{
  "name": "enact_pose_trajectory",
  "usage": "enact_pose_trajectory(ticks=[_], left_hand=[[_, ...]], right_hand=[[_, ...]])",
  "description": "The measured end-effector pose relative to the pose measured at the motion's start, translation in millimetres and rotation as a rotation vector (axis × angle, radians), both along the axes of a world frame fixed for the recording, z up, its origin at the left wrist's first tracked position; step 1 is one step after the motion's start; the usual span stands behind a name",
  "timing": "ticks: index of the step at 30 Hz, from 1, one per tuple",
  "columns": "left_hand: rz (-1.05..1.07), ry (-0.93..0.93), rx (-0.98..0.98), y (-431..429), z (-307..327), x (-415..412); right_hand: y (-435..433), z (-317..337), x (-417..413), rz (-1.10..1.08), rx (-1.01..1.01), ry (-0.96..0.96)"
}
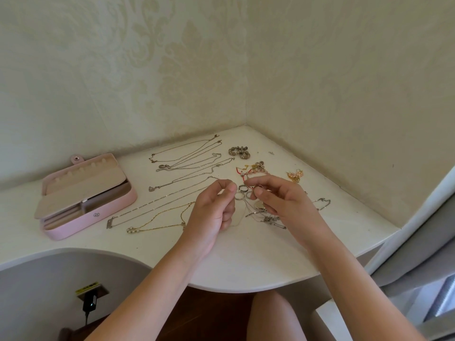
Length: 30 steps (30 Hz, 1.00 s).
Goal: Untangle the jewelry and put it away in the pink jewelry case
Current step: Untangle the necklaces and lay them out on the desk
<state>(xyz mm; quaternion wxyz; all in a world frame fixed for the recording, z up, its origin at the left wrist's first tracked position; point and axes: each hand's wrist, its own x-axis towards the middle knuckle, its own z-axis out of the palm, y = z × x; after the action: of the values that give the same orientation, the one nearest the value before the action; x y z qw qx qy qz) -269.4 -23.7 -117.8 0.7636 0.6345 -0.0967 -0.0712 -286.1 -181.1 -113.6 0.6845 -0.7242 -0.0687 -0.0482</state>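
Head view, the untangling step. Your left hand and right hand were raised just above the white table. Each had thumb and forefinger pinched together, the other fingers curled. The strands they gripped were too fine to trace, but they appeared to lead down to the tangle of silver chains lying under your right hand, with a round locket caught in it. Loose rings lay on the table between your fingertips.

The straightened necklaces lay in separate rows to the left, the gold necklace nearest you. The pink jewelry case stood open at the far left, well apart from the tangle. No jewelry could be made out inside it.

Risks, as judged:
- Pulling the two pinches apart could tighten a knot or snap a thin link.
- Lifting the tangle could drag the locket through the rings and scatter them toward the table edge.
- A trailing end could sweep the gold necklace and knot it again.
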Motion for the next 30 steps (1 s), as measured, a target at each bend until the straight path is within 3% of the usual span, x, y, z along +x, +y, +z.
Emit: enact_pose_trajectory(ticks=[11, 21, 25, 30], left_hand=[[0.0, -0.048, 0.021, 0.7, -0.4, -2.0], [0.012, -0.018, 0.065, -2.3, -4.5, -0.7], [-0.049, -0.009, 0.058, -2.6, -4.2, -1.7], [-0.092, -0.017, 0.053, -0.8, -0.8, -2.9]], right_hand=[[-2.8, 14.3, -0.1, -0.08, -0.343, -0.012], [-9.2, 21.4, 2.7, 0.187, 0.018, 0.079], [-6.6, 23.0, 6.3, 0.199, 0.034, 0.082], [-1.5, 32.4, 10.9, 0.154, -0.088, 0.049]])
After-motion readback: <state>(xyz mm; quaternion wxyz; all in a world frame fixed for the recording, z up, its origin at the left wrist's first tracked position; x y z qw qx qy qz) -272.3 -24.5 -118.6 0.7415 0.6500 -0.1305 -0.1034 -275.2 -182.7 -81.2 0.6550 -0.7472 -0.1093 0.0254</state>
